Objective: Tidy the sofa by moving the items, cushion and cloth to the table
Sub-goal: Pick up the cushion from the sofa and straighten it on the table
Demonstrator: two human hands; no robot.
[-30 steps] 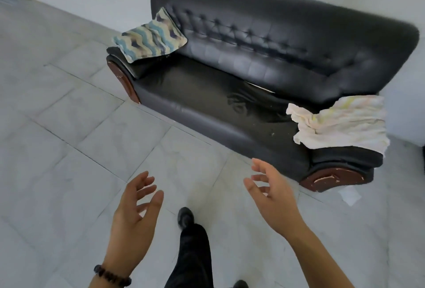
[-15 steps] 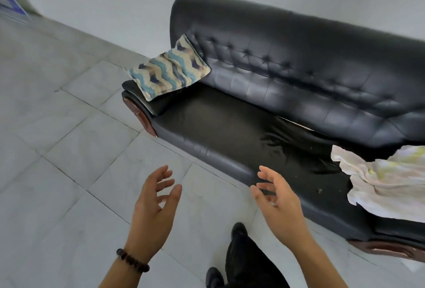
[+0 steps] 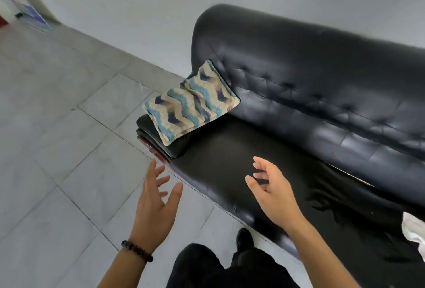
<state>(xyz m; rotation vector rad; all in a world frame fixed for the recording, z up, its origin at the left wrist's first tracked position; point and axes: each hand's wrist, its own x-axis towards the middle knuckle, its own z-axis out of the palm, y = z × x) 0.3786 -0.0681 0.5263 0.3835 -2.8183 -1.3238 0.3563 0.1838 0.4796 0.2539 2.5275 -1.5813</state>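
A cushion (image 3: 191, 104) with blue, navy and cream wavy stripes leans on the left armrest of a black leather sofa (image 3: 310, 108). A corner of a pale cloth (image 3: 414, 230) shows at the right edge, on the sofa's far end. My left hand (image 3: 156, 205) is open over the floor, just below the armrest's front. My right hand (image 3: 273, 191) is open above the seat's front edge, fingers spread toward the cushion. Neither hand touches anything. No table is in view.
Grey floor tiles (image 3: 69, 149) spread to the left of the sofa. A pale wall (image 3: 138, 11) runs behind it. My dark trouser leg and shoe (image 3: 243, 239) stand close to the sofa's front. Something blue and white lies at the far top left (image 3: 32, 18).
I have stepped closer and turned left. The cushion has come nearer to the middle of the view, the cloth has slid almost out at the right, and both open hands have risen toward the sofa.
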